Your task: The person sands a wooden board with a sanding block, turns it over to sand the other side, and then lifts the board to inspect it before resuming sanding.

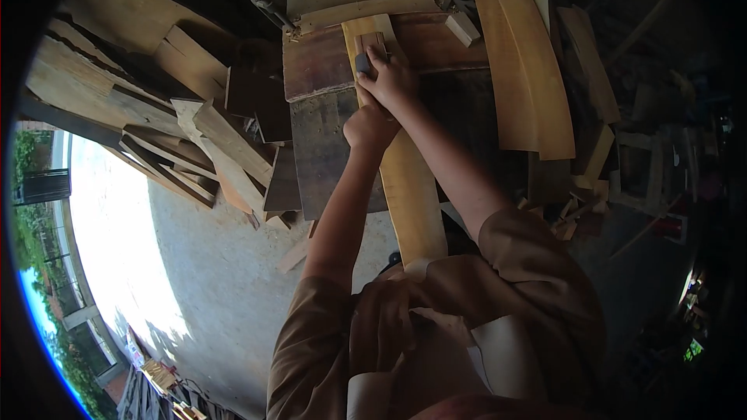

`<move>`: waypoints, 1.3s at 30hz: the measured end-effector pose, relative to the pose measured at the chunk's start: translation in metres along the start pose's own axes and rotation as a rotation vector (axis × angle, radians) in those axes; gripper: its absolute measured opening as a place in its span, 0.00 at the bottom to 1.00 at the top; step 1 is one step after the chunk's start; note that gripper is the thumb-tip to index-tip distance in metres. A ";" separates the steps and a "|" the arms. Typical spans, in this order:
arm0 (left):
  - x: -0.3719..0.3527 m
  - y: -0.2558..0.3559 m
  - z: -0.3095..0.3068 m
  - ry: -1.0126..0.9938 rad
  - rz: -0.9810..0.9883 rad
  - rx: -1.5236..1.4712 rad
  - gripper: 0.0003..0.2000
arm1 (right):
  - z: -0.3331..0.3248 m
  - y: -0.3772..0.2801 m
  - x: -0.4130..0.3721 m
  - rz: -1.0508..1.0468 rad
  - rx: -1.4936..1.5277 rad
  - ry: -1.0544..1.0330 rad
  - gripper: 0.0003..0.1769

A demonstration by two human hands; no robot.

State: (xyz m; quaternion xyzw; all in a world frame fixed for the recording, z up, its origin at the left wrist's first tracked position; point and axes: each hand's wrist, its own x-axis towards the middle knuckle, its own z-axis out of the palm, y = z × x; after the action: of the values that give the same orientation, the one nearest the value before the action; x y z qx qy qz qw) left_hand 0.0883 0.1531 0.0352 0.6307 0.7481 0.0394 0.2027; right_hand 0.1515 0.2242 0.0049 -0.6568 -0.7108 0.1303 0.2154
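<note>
A long pale board (412, 202) runs from the bench toward my body, its near end against my front. On its far part sits what looks like a wooden hand plane (372, 40) with a dark piece on its left side. My right hand (389, 80) is closed around the plane, the thumb and fingers near the dark piece. Just behind it, my left hand (369, 127) is closed in a fist at the plane's rear, touching the right wrist. The plane's back part is hidden under my hands.
The workbench (327, 155) carries a small wood block (463, 29) and scattered shavings. Wide curved boards (533, 85) lie along its right side. Stacked planks (226, 144) lean at the left. Offcuts (580, 206) lie on the floor to the right.
</note>
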 end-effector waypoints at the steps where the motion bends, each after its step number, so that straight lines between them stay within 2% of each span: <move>1: -0.019 0.000 0.005 -0.033 -0.007 -0.046 0.52 | -0.011 -0.001 -0.020 0.035 0.012 -0.089 0.34; 3: -0.076 -0.009 0.029 -0.102 0.014 0.003 0.56 | -0.017 0.012 -0.088 -0.006 0.044 -0.064 0.35; 4: -0.112 -0.016 0.040 -0.145 0.057 0.030 0.58 | -0.017 0.020 -0.130 -0.063 0.073 0.060 0.35; 6: -0.178 -0.032 0.064 -0.192 0.133 0.036 0.60 | -0.034 0.022 -0.205 -0.020 0.072 -0.036 0.39; 7: -0.205 -0.040 0.083 -0.139 0.131 0.027 0.60 | -0.037 0.025 -0.230 -0.115 0.088 0.076 0.40; 8: -0.222 -0.046 0.094 -0.058 0.191 0.038 0.58 | -0.041 0.026 -0.241 -0.150 0.127 0.089 0.37; 10: -0.223 -0.040 0.094 -0.061 0.159 0.028 0.58 | -0.048 0.021 -0.235 -0.066 0.084 -0.069 0.37; 13: -0.186 -0.032 0.091 0.151 0.228 0.084 0.56 | -0.043 0.019 -0.199 -0.043 0.062 -0.156 0.37; 16: -0.103 -0.017 0.057 0.151 0.103 -0.001 0.59 | -0.024 0.012 -0.111 -0.037 0.111 -0.090 0.35; 20: 0.044 -0.005 0.002 0.082 -0.011 -0.029 0.52 | 0.000 -0.004 0.041 -0.034 0.114 -0.104 0.34; 22: 0.100 -0.005 -0.020 0.079 0.045 -0.010 0.49 | 0.002 -0.013 0.101 -0.017 0.161 -0.148 0.36; 24: 0.114 -0.003 -0.027 0.098 0.043 0.040 0.46 | 0.000 -0.015 0.117 -0.095 0.148 -0.137 0.34; 26: 0.092 -0.003 -0.024 0.074 0.024 0.026 0.45 | 0.013 -0.011 0.094 0.047 0.169 -0.040 0.35; 28: 0.053 0.004 -0.010 0.014 -0.027 0.040 0.47 | 0.004 -0.001 0.055 -0.008 0.147 -0.071 0.36; 29: 0.025 0.008 -0.005 -0.013 -0.042 -0.005 0.47 | 0.006 0.008 0.029 -0.095 0.120 0.007 0.35; 30: -0.004 0.010 0.005 -0.027 -0.044 -0.002 0.49 | -0.006 0.009 -0.003 -0.043 0.087 -0.062 0.35; 32: -0.066 -0.002 0.043 0.007 0.049 0.033 0.56 | -0.021 0.020 -0.076 -0.036 0.110 -0.066 0.35; 34: -0.135 -0.011 0.068 -0.082 0.100 0.065 0.57 | -0.035 0.030 -0.152 -0.026 0.088 -0.029 0.37; 35: -0.164 -0.010 0.070 -0.138 0.114 0.054 0.58 | -0.045 0.033 -0.184 0.022 0.048 -0.095 0.39; 37: -0.204 -0.019 0.090 0.021 0.246 0.075 0.56 | -0.051 0.035 -0.224 0.027 0.060 -0.026 0.38; 39: -0.208 -0.021 0.102 0.025 0.231 0.074 0.58 | -0.056 0.034 -0.232 0.063 0.077 -0.037 0.38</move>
State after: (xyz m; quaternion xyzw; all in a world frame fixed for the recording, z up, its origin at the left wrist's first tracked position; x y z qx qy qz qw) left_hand 0.1305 -0.0705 -0.0124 0.7192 0.6738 0.0426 0.1642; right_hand 0.2177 -0.0078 0.0063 -0.6675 -0.6881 0.1764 0.2231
